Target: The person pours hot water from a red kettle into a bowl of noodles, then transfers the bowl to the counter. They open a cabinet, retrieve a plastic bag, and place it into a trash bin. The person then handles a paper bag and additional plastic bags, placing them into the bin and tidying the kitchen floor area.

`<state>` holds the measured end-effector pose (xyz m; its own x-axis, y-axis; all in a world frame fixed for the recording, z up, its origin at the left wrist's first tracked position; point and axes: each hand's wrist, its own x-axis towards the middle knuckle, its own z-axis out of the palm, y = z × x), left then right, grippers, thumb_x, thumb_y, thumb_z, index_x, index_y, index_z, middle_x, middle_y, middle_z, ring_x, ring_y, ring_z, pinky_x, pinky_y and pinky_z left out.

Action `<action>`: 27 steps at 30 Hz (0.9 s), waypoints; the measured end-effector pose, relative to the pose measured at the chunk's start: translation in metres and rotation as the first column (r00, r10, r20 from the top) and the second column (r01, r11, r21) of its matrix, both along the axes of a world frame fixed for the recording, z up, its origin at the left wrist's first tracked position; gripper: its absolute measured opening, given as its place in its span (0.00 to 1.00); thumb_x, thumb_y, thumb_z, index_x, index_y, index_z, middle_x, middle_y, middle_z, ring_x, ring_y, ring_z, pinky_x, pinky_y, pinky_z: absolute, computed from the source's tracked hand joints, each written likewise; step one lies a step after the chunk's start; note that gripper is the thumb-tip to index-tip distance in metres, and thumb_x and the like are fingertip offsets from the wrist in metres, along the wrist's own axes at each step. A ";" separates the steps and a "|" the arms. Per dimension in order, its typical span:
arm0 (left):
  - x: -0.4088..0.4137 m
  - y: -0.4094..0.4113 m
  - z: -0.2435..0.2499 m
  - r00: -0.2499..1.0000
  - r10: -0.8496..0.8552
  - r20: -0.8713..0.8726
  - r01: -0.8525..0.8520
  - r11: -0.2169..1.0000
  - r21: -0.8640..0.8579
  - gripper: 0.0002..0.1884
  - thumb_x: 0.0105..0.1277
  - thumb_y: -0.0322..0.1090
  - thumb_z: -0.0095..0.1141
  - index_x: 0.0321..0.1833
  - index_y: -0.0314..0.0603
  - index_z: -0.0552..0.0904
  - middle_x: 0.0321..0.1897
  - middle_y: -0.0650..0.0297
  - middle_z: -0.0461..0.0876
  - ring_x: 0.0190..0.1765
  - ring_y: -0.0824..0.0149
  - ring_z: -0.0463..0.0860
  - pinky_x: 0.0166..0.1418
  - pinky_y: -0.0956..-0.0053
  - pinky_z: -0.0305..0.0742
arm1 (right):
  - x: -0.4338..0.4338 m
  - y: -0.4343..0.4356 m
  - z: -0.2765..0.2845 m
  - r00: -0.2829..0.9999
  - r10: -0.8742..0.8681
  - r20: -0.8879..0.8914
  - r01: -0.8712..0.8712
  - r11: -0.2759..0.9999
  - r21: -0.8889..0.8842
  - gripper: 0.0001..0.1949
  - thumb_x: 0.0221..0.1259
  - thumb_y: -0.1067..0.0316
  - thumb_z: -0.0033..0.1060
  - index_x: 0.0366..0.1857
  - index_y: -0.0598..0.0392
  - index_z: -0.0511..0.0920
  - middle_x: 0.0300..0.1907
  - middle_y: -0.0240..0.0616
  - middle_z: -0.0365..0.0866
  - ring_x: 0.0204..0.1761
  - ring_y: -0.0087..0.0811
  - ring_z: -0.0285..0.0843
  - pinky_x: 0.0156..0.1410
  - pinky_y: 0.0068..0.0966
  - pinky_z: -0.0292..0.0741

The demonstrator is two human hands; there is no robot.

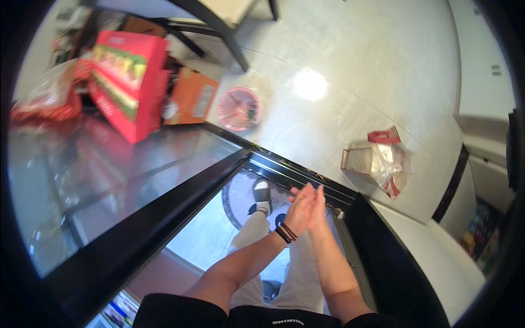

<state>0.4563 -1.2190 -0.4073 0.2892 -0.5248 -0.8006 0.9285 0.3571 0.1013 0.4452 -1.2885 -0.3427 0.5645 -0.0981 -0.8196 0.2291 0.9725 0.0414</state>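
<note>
My left hand [301,209] and my right hand [316,209] are pressed together in front of my body, palm against palm, with the fingers pointing forward. Dark bracelets [286,233] circle my left wrist. No object shows between the palms, though their inner sides are hidden. Below the hands are my light trousers [301,279] and one foot in a dark slipper [261,192] on a round patterned mat [238,192]. Just ahead of the fingertips runs the black sliding-door floor track [303,174].
A black-framed glass door [164,164] stands at left, with a red printed box [123,82] and an orange carton [195,96] beyond it. A pink wastebasket [239,108], a bag [381,162] with red handles and a dark-legged chair [223,33] stand on the tiled floor ahead.
</note>
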 end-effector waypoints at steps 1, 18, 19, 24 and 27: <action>0.013 -0.009 0.048 0.999 0.031 -0.042 -0.036 0.992 -0.118 0.22 0.67 0.39 0.49 0.60 0.34 0.72 0.61 0.50 0.69 0.64 0.56 0.68 0.65 0.65 0.64 | 0.004 -0.016 0.028 0.977 -0.046 0.207 0.040 0.999 0.032 0.23 0.66 0.39 0.41 0.53 0.42 0.72 0.42 0.43 0.79 0.43 0.49 0.79 0.46 0.44 0.77; 0.018 0.187 0.417 -0.101 -0.717 0.690 0.215 0.661 0.719 0.24 0.65 0.34 0.50 0.65 0.40 0.67 0.55 0.48 0.75 0.56 0.51 0.76 0.59 0.63 0.70 | 0.061 0.036 0.305 0.651 0.755 -0.083 -0.660 0.508 -0.553 0.16 0.65 0.49 0.53 0.23 0.48 0.69 0.12 0.26 0.57 0.15 0.26 0.58 0.28 0.28 0.65; 0.013 0.214 0.434 0.061 -0.784 0.618 0.334 0.600 0.727 0.22 0.64 0.35 0.50 0.62 0.39 0.70 0.50 0.50 0.79 0.53 0.51 0.78 0.58 0.63 0.71 | 0.058 0.032 0.304 0.634 0.757 -0.155 -0.681 0.453 -0.575 0.15 0.64 0.50 0.53 0.25 0.47 0.69 0.13 0.25 0.57 0.16 0.26 0.58 0.29 0.28 0.64; -0.027 0.327 0.376 0.099 -0.910 0.402 0.066 0.409 0.910 0.20 0.63 0.40 0.52 0.56 0.40 0.74 0.46 0.51 0.81 0.49 0.53 0.81 0.53 0.63 0.74 | -0.001 -0.036 0.258 0.559 0.757 -0.338 -0.700 0.212 -0.682 0.11 0.63 0.56 0.51 0.33 0.53 0.70 0.17 0.31 0.63 0.18 0.28 0.64 0.26 0.26 0.66; -0.039 0.366 0.359 0.192 -0.870 0.454 0.055 0.471 0.880 0.20 0.62 0.41 0.51 0.55 0.40 0.75 0.45 0.51 0.82 0.48 0.52 0.81 0.53 0.65 0.74 | -0.043 -0.082 0.206 0.430 0.680 -0.594 -0.817 0.014 -0.576 0.12 0.60 0.57 0.54 0.31 0.55 0.72 0.20 0.35 0.70 0.20 0.33 0.71 0.23 0.29 0.70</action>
